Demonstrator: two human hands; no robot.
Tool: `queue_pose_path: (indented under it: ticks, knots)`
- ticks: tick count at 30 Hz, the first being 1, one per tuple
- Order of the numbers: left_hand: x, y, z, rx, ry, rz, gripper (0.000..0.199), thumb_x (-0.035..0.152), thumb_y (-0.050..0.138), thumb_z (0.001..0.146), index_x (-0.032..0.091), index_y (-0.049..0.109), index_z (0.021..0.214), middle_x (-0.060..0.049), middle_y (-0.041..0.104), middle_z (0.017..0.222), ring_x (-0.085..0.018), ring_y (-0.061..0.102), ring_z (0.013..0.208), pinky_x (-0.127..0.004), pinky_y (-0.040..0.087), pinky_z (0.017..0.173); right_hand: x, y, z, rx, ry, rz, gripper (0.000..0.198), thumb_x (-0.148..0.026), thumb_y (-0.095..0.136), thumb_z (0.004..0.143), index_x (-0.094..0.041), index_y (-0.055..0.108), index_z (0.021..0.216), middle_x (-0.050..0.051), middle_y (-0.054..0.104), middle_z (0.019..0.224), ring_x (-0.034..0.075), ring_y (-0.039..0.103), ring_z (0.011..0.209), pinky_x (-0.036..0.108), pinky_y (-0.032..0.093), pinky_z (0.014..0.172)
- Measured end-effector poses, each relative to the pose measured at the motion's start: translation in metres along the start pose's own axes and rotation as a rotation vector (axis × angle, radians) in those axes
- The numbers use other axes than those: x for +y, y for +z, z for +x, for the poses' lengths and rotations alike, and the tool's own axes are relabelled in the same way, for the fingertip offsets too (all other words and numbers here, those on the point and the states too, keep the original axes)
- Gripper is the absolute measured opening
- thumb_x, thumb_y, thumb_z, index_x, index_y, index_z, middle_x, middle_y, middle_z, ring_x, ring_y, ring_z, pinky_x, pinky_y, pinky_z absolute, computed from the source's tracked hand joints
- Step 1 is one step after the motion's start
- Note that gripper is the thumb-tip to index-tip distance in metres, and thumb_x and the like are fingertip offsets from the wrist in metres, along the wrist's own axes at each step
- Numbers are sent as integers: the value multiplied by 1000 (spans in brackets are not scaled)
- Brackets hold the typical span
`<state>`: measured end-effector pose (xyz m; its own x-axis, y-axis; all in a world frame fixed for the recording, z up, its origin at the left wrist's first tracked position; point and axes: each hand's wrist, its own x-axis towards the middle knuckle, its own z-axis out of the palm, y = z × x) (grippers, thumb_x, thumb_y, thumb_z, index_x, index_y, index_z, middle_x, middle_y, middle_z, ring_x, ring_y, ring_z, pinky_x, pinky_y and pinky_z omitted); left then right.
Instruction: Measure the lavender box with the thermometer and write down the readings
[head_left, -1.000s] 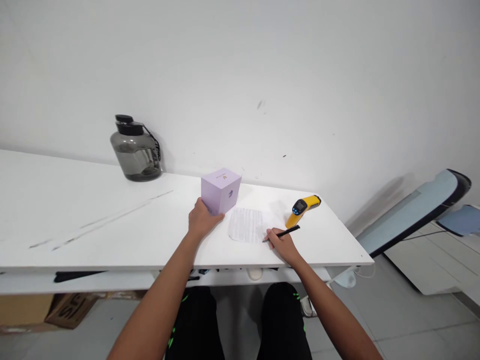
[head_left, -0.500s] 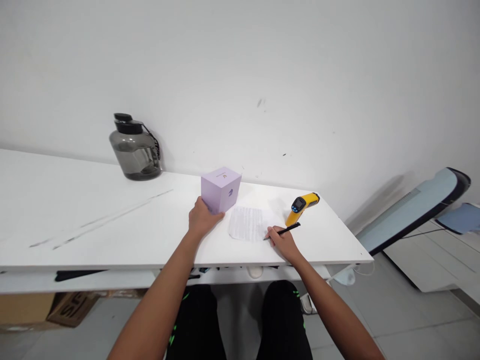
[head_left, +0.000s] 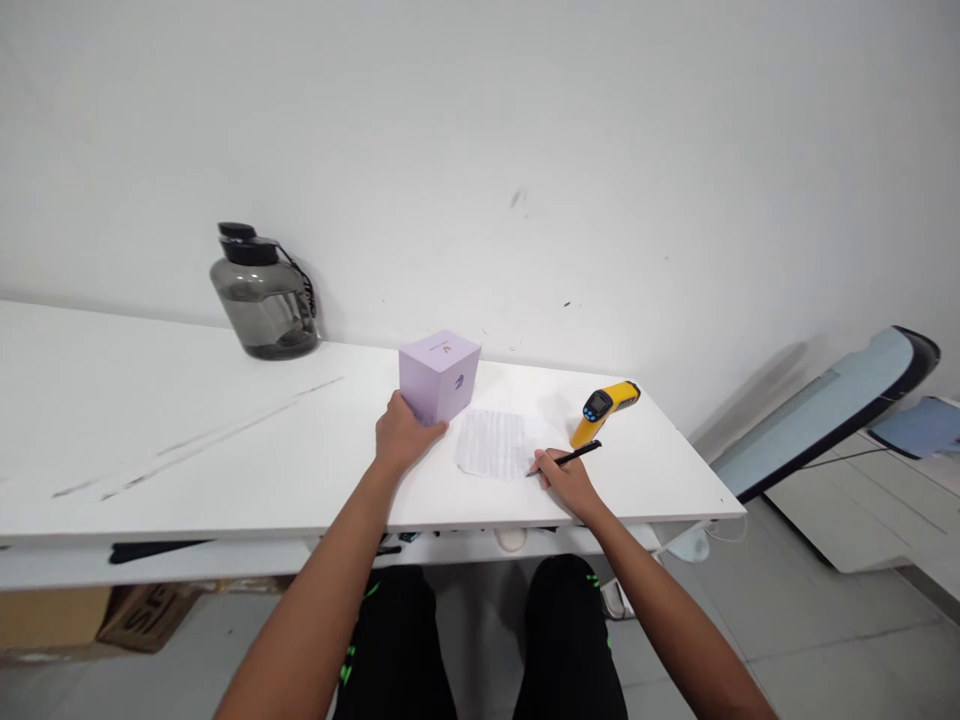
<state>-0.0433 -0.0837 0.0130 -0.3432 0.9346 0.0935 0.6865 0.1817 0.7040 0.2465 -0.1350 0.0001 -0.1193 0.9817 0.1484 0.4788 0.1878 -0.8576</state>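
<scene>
My left hand (head_left: 407, 434) grips the near lower corner of a lilac box (head_left: 439, 378), thumb along its front edge; the box stands on the white table. A sheet of paper (head_left: 491, 445) covered in rows of faint marks lies flat just right of the box. In my right hand (head_left: 564, 480) is a black pen (head_left: 577, 453), its tip down at the sheet's right edge. Beyond that hand, a yellow and black infrared thermometer (head_left: 606, 408) rests upright on its handle.
A grey water jug (head_left: 266, 305) with a black lid stands at the back left of the white table (head_left: 225, 480), near the wall. Below the tabletop runs a shelf with small items. A cardboard box (head_left: 142, 615) sits at lower left; an ironing-board-like panel (head_left: 825, 420) leans at right.
The view has shifted very slightly. My left hand stays on the box, and the pen stays in my right hand at nearly the same place by the paper.
</scene>
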Motion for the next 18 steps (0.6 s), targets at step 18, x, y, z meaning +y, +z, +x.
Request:
queue_pose_path:
  ticks: [18]
  knots:
    - [-3,3,3,-2,-1,15,83,53,74,63,19,36,128,-17,60,127,-38,57,125,-48,51,95,-1,0,-1,19,-11,-22,40,-47,48,89,-21,63,61,-1,51,51,17,53,61,31,43,68]
